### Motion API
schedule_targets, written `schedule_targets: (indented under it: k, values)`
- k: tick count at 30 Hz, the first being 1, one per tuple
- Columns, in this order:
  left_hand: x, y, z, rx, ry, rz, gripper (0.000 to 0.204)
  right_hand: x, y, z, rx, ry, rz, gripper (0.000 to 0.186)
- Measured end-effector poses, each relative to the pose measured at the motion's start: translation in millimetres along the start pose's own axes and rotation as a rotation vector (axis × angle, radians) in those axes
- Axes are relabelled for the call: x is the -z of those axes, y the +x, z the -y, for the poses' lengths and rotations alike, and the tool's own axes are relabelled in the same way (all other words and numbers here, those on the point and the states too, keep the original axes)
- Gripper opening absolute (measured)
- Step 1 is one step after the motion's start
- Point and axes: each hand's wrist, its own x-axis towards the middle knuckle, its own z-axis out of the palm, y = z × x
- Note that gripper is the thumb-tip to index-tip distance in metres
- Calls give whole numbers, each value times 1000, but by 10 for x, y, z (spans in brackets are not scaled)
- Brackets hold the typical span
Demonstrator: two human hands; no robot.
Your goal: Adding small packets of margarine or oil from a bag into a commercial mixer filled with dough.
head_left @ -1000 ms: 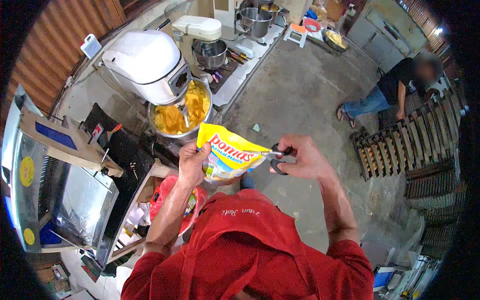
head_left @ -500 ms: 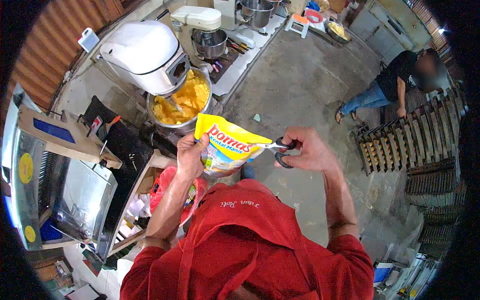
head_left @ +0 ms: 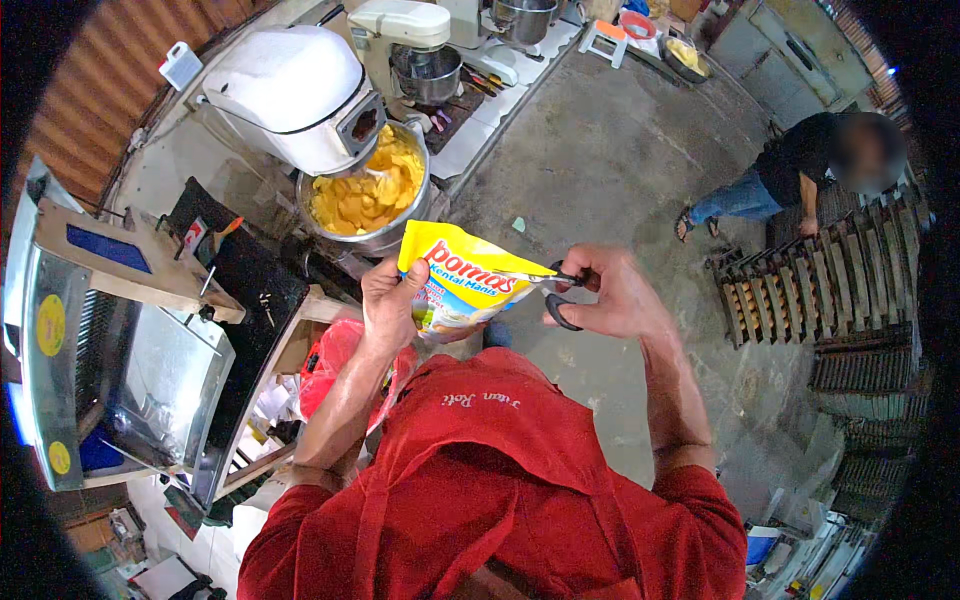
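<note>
My left hand [head_left: 390, 300] grips the left edge of a yellow plastic pouch [head_left: 465, 280] with red, blue and white printing. My right hand [head_left: 610, 290] holds black-handled scissors [head_left: 568, 315], their blades at the pouch's upper right corner. Just beyond the pouch, a large white mixer [head_left: 285, 90] stands over a steel bowl [head_left: 320, 225] filled with yellow mixture [head_left: 360, 195]. A red apron covers my front below my hands.
A black worktop [head_left: 240, 310] and a machine [head_left: 60, 330] are at left. Smaller mixers [head_left: 395, 25] line the back counter. A co-worker [head_left: 785, 175] bends beside slatted tray racks [head_left: 810, 280] at right. A stool [head_left: 605, 40] stands far back.
Both my hands, with the pouch and scissors, have moved slightly up in the picture. The mixture in the mixer bowl has shifted. The co-worker has moved a little.
</note>
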Motion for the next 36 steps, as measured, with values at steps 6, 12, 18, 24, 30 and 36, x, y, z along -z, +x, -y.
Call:
schedule_targets:
  k: [6,12,18,24,30,36]
  values:
    - [-23,-20,35,-69,33,-12,23,-78,21,-64,-141,168,-23,32]
    - [8,-30,24,-45,69,-16,25,-59,47,-56,2,98,-47,34]
    - [-10,-43,11,-88,114,-25,26,-79,112,42,-115,86,-61,32]
    - [-13,-67,-4,-42,62,7,25,-67,282,116,47,50,-51,27]
    - [-30,-137,18,-55,164,-92,27,-103,425,97,82,56,69,30]
    - [-88,-267,18,-59,151,-220,27,-88,706,34,128,-23,152,33]
